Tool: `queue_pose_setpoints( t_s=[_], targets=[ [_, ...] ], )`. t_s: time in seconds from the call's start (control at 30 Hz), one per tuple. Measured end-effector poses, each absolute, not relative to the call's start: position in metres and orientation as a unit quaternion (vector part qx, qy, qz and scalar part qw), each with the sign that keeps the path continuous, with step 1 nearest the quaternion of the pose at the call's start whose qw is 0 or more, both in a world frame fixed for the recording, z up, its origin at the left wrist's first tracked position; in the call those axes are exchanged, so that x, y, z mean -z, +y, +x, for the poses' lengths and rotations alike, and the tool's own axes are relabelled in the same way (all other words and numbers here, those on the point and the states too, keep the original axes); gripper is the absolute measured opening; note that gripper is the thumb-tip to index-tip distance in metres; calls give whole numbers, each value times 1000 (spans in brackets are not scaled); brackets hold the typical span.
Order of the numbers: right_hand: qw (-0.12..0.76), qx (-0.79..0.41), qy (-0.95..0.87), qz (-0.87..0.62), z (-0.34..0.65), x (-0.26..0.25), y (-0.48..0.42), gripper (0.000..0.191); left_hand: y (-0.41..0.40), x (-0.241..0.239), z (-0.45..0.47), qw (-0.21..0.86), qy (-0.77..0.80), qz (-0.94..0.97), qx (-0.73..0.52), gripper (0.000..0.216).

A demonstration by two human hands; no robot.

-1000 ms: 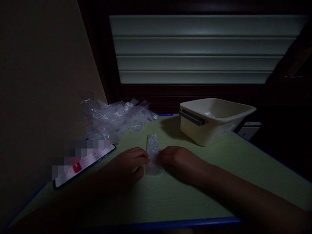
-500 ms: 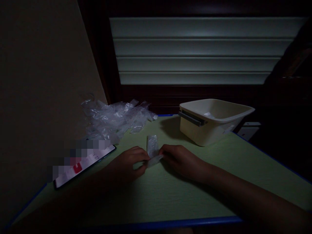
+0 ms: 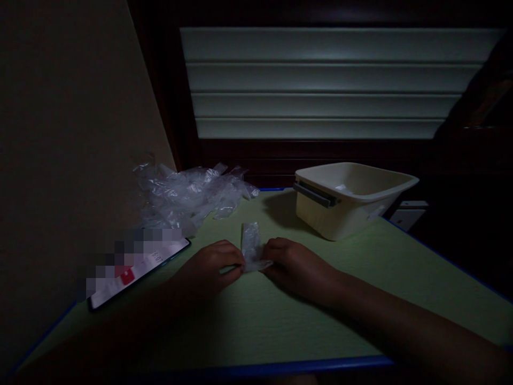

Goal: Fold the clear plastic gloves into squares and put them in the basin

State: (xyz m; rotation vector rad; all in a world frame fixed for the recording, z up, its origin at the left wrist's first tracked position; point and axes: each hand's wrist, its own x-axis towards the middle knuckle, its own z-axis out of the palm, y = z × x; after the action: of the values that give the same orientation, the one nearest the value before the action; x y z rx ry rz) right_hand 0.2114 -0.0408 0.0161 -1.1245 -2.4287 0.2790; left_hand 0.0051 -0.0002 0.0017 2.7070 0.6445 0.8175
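Phone (image 3: 136, 272) lies far left of the tub (image 3: 348, 214), screen lit. The pile of clear bags (image 3: 188, 198) sits left of the tub. Front-left of the tub, your left hand (image 3: 208, 270) and right hand (image 3: 296, 264) meet, both pinching a small clear bag (image 3: 251, 248) on the table (image 3: 280, 326). It looks part-folded, but the light is too dim to confirm.

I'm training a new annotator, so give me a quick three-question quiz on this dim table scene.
1. What do the left hand and right hand pinch between them? A spoon; B clear plastic piece; C cloth.
2. True or false: the cream tub stands farther back than both hands.
3. Which lies nearer the person: the phone or the plastic heap?
Key: 1 B; 2 true; 3 the phone.
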Motion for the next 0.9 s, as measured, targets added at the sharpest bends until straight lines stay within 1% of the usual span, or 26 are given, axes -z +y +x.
queue_pose_setpoints(
  t_s=[0.27,0.43,0.5,0.6,0.77,0.9],
  targets=[
    [229,-106,-876,-411,211,-16,-42,13,-1,-5,6,127,269,922,-249,14],
    [245,-143,-857,-430,210,-17,-41,17,-2,-4,9,127,297,911,-256,17],
    [258,-164,-837,-455,209,-16,-40,14,-3,-4,11,123,304,910,-255,18],
    [278,-206,-812,-470,208,-14,-39,3,-7,-6,13,114,312,912,-238,20],
    [313,-282,-784,-455,207,-10,-38,22,-10,-4,13,98,322,916,-216,21],
    [334,-288,-772,-457,207,-5,-36,28,-6,1,13,86,331,917,-206,22]
  ],
)
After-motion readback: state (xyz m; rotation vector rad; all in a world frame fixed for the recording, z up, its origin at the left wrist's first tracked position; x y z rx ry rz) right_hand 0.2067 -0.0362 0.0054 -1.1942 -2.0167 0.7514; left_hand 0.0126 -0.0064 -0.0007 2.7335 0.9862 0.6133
